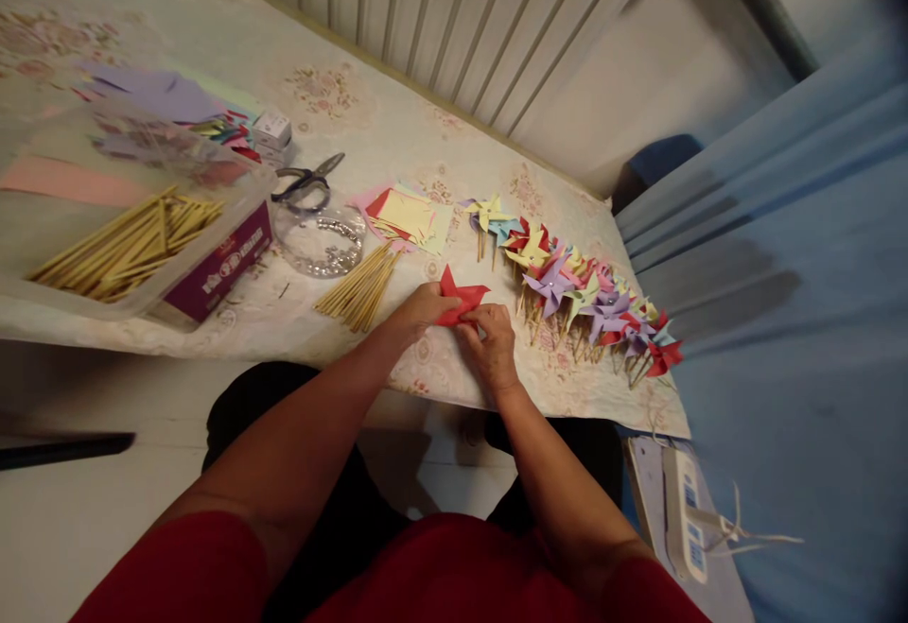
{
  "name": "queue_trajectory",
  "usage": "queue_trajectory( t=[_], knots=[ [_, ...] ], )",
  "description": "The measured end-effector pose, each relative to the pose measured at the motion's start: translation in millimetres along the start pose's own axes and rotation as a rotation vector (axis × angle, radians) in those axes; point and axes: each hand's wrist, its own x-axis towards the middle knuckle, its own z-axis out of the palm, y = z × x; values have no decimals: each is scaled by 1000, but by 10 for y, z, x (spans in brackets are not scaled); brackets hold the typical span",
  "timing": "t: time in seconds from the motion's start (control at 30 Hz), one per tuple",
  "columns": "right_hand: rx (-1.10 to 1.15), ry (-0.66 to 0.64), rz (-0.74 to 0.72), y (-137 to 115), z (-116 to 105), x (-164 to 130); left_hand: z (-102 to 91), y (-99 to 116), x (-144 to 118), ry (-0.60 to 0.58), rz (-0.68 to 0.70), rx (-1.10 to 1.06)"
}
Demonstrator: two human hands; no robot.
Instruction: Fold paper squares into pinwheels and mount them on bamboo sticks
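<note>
Red sleeves and bare forearms reach from the bottom of the view to the table's near edge, where the left hand (418,309) and right hand (489,344) both pinch a red folded paper square (461,302) with pointed flaps, lying on the floral tablecloth (319,94). Folding looks under way, so pinning a flap at the centre seems next. Thin bamboo sticks (360,287) lie just left, with a row of finished matte paper pinwheels (574,292) to the right.
</note>
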Motion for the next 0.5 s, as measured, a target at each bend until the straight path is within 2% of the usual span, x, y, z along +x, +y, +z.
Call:
queue_trajectory(
  t=[0.13, 0.3, 0.5],
  knots=[
    [97, 30, 173, -38, 34, 19, -16, -31, 23, 2, -4, 35],
    [308, 25, 481, -119, 46, 55, -4, -70, 62, -16, -39, -23],
    [540, -19, 715, -242, 48, 131, -5, -96, 55, -72, -3, -30]
  ],
)
